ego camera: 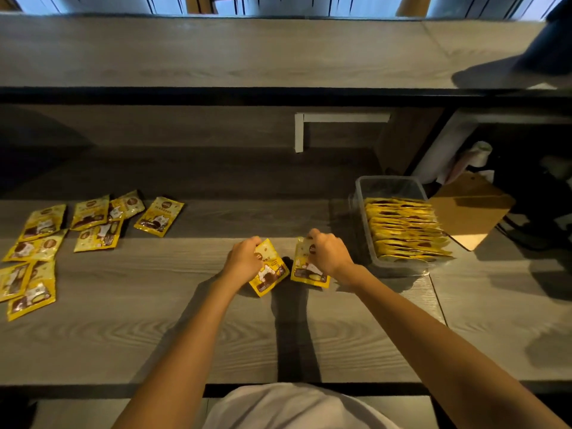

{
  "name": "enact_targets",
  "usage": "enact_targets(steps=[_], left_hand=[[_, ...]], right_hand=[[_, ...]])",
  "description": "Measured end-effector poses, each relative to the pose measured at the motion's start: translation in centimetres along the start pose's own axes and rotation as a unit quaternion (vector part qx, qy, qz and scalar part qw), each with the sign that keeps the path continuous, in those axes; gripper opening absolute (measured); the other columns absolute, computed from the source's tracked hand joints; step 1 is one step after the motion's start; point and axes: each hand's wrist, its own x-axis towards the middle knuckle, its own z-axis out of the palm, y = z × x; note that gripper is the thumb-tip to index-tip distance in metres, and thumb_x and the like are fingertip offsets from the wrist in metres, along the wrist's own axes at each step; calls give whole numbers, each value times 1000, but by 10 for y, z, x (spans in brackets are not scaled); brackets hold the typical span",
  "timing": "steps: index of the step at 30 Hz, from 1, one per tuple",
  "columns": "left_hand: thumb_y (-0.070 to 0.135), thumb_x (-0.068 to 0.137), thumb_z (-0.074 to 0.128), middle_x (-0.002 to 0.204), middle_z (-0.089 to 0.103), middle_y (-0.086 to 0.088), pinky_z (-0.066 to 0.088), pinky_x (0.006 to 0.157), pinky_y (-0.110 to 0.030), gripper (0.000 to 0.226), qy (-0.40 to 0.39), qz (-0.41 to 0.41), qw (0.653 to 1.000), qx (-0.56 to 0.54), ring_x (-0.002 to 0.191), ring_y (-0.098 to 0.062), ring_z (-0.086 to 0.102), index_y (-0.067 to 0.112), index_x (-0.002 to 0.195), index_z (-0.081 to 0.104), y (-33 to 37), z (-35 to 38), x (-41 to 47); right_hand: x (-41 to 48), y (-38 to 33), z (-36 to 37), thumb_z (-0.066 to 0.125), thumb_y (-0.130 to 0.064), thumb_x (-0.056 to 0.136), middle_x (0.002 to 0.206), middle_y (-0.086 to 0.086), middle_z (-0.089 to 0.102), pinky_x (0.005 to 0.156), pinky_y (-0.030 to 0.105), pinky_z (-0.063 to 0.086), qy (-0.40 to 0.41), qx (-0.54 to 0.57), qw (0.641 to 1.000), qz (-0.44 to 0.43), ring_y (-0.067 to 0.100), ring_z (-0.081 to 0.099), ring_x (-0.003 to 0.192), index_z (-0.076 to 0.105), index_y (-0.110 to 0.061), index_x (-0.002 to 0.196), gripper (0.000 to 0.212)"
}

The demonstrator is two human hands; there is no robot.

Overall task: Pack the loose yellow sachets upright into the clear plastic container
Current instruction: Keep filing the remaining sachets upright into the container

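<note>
Left hand (pixel 244 258) pinches the top of one sachet (pixel 268 269), right hand (pixel 328 252) grips a second sachet (pixel 306 267) just beside it, both packets at mid-bench (pixel 154 335). To the right stands the container (pixel 390 184) (already lined with upright sachets (pixel 405 230), its far end bare). Loose sachets (pixel 62 236) lie flat, well apart at the left.

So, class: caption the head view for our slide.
Each hand, left hand and right hand, grips a yellow sachet beside the part-filled container.
</note>
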Motion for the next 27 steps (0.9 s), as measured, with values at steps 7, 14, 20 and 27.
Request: enact_targets(steps=[7, 14, 20, 27], left_hand=[[-1, 86, 53, 110, 64, -16, 40, 79, -29, 23, 103, 78, 989, -69, 109, -29, 54, 11, 104, 63, 78, -24, 7], [0, 90, 49, 106, 67, -13, 50, 74, -34, 21, 196, 170, 962, -85, 99, -28, 63, 8, 104, 62, 155, -25, 8], [-5, 89, 45, 103, 68, -14, 52, 75, -37, 26, 172, 246, 950, -82, 96, -28, 64, 7, 105, 62, 213, 0, 19], [-6, 87, 44, 98, 68, -17, 49, 75, -39, 26, 82, 280, 956, -41, 94, -33, 63, 6, 100, 64, 244, 38, 43]], right_hand=[[-1, 23, -79, 60, -11, 87, 111, 15, 67, 89, 42, 52, 165, 113, 980, 17, 31, 62, 105, 61, -5, 114, 28], [-8, 83, -136, 58, -1, 86, 98, 17, 70, 101, 52, 43, 325, 193, 924, 61, 32, 62, 97, 65, -1, 101, 17], [-3, 138, -143, 58, 3, 84, 100, 15, 69, 89, 42, 52, 333, 224, 908, 117, 29, 61, 100, 66, -5, 101, 21], [5, 175, -136, 54, 4, 86, 106, 18, 67, 82, 36, 51, 279, 234, 923, 127, 29, 61, 100, 64, -3, 109, 26]])
